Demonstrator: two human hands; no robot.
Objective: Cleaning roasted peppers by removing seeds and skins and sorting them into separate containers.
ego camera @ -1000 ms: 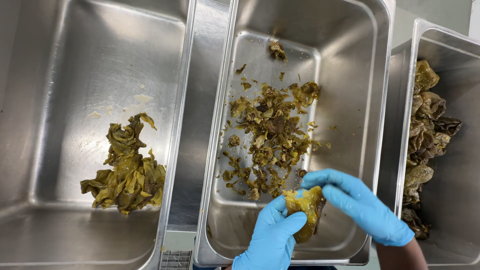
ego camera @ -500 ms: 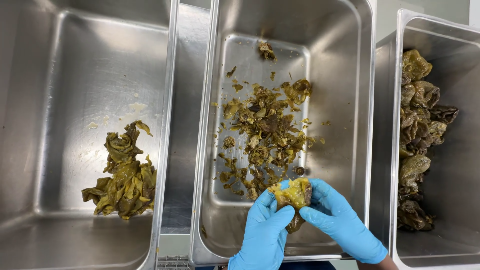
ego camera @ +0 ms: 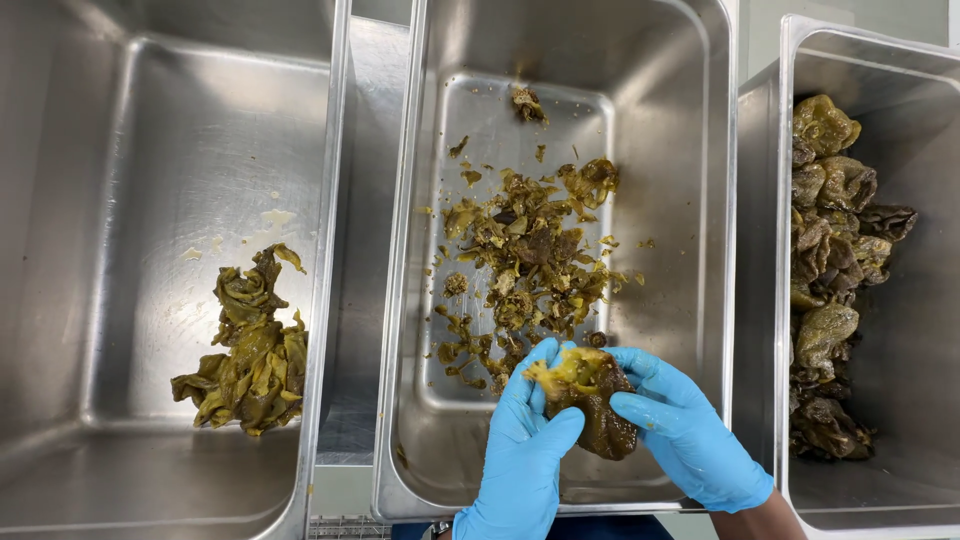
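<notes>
Hands (ego camera: 600,420) grip pepper (ego camera: 590,400); middle pan's (ego camera: 700,300) rim near.

A soft, roasted pepper (ego camera: 590,405), olive-green turning dark brown at its lower end, sits between the left hand (ego camera: 525,440) and the right hand (ego camera: 680,425). Both gloved hands pinch it, and its yellowish torn top opens under the left fingertips.

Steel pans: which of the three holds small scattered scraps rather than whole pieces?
The middle steel pan, beneath both gloved hands; the side pans hold larger intact pieces.
</notes>
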